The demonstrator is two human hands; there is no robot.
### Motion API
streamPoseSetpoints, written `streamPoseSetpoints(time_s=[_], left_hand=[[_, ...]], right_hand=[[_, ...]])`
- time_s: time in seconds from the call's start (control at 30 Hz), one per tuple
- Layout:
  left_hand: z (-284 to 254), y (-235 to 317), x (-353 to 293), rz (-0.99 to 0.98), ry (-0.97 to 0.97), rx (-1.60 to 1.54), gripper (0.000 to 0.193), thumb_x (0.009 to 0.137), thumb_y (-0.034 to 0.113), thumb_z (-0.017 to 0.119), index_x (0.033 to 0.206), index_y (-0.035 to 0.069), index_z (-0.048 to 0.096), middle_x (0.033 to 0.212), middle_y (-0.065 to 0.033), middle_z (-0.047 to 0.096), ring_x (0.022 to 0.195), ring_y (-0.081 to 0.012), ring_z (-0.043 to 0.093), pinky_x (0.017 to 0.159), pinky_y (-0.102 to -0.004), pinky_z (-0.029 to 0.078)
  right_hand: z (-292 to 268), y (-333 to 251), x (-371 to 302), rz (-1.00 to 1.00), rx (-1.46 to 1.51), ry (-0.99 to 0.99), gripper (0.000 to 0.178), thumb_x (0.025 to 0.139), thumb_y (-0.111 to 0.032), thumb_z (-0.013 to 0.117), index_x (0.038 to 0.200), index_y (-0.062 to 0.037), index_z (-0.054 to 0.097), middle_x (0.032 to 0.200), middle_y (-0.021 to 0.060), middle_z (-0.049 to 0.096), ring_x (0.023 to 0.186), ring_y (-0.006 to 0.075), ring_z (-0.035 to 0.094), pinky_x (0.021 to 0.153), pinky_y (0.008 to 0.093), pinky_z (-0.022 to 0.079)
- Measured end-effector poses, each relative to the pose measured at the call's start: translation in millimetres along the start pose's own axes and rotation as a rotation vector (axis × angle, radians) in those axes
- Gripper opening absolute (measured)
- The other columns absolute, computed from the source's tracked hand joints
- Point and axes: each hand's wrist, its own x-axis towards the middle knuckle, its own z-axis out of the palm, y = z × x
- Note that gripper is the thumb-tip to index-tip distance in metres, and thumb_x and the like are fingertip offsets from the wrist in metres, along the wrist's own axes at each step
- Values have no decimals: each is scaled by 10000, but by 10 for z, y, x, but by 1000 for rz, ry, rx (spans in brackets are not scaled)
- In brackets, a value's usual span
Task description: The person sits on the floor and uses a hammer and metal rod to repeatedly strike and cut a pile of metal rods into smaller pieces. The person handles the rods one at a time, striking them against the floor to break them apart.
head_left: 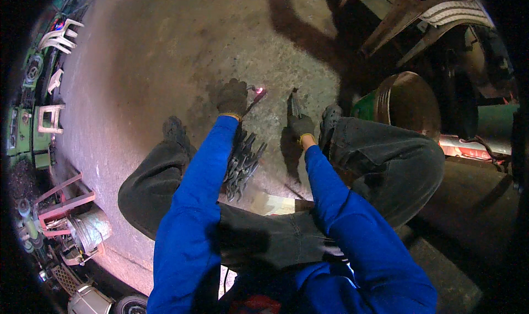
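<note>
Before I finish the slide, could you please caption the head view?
Gloved left hand beside a glowing spot, right hand holding a slender object, metal pieces nearby.

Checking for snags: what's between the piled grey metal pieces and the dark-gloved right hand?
Head view: bare, partly shadowed concrete floor separates metal pieces from right hand.

Floor (pixel 149 66): concrete by its look, rough, matt. Heaped rods (pixel 242 168): dark metal, dull, faintly glinting. Hand tool (pixel 296 106): grey metal. Gloves (pixel 232 99): dark cloth, matt. Sleeves (pixel 193 176): blue cloth, matt. Trousers (pixel 386 154): dark cloth, matt, creased. Drum (pixel 416 106): metal, stained inside. Chair (pixel 60 36): white plastic, smooth.
</note>
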Motion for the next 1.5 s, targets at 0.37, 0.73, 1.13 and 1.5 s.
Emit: streamPoseSetpoints(time_s=[0.37,0.73,1.13,1.5], left_hand=[[238,-165,80,21,78,98,229,905,327,605,1035,171,711,1062,-98,670,1020,-367,641,872,-605,456],[-83,121,82,32,13,120,194,899,268,589,992,154,716,1066,-113,681,1029,-369,658,889,-597,474],[21,6,84,49,37,55,206,899,261,587,986,139,728,1064,-117,691,1011,-375,663,875,-569,486],[58,-1,40,50,86,22,186,894,225,580,979,130,716,1051,-135,678,994,-368,664,845,-515,518]], right_hand=[[157,-757,-440,-296,257,101,462,874,-421,653,1065,-2,696,979,291,686,942,470,659,800,496,508],[488,-258,-152,-145,107,40,543,837,-458,654,1030,48,697,986,293,697,929,451,672,821,465,515],[474,-595,-174,-222,31,2,532,853,-477,648,1074,5,693,977,293,689,976,490,657,846,517,514],[197,-1032,-363,-237,421,124,542,886,-504,646,996,26,683,902,289,680,865,464,670,757,494,508]])
